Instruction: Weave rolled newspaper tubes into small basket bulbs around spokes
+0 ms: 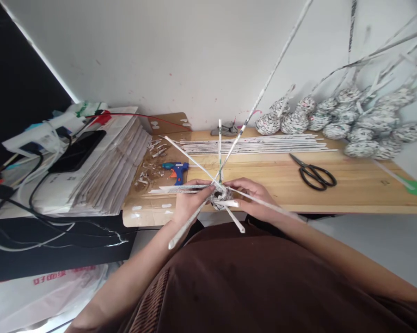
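Observation:
Between my hands, at the table's front edge, is a small round woven piece (pixel 219 199) made of rolled newspaper, with a dark hole in its middle. Several paper tubes stick out from it in all directions; one long tube (pixel 260 97) rises to the upper right. My left hand (pixel 191 203) is closed on the piece's left side, thumb near the rim. From the right, my right hand (pixel 255 199) grips its other side, fingers curled behind it and partly hidden by a tube. The undersides of the piece and some fingertips are out of sight.
Loose paper tubes (pixel 257 144) lie along the back of the wooden table (pixel 361 185). Black-handled scissors (pixel 314 172) rest at right, and a blue glue gun (pixel 177 171) at left. Finished woven gourd shapes (pixel 378 118) crowd the back right. Stacked paper (pixel 121 162), a phone (pixel 78 150) and cables occupy the left.

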Demonstrator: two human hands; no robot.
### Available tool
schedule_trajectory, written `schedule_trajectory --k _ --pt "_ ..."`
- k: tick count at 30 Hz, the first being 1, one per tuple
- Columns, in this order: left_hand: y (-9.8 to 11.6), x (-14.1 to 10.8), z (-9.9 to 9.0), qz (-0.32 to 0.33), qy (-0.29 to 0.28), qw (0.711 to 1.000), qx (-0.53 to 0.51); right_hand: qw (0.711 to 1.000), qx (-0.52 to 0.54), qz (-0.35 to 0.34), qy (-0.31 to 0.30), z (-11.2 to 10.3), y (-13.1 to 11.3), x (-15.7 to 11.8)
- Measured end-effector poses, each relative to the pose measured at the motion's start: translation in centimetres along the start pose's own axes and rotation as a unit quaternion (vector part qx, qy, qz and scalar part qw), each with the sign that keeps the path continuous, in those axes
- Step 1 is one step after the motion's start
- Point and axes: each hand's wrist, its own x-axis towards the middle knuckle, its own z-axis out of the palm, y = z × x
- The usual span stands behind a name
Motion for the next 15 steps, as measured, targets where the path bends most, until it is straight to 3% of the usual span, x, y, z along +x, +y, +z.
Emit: schedule_trajectory --k 3,5,11,15 --pt "-0.5 -0.1 0.0 0.014 -0.004 1.000 0.018 0.995 -0.035 -0.030 0.092 1.5 -0.4 -0.1" --pt "-0.2 -0.3 0.1 0.027 -0.005 0.999 0.043 0.992 -0.017 -0.022 0.123 2.3 -0.6 0.1" --pt "1.3 -0.9 0.2 0.076 0.024 0.990 0.114 0.991 -0.087 0.027 0.099 3.2 -1.8 0.8" --pt "1.1 -1.2 0.3 0.082 0.041 0.987 0.134 0.981 -0.161 0.010 0.106 3.1 -2.5 1.4"
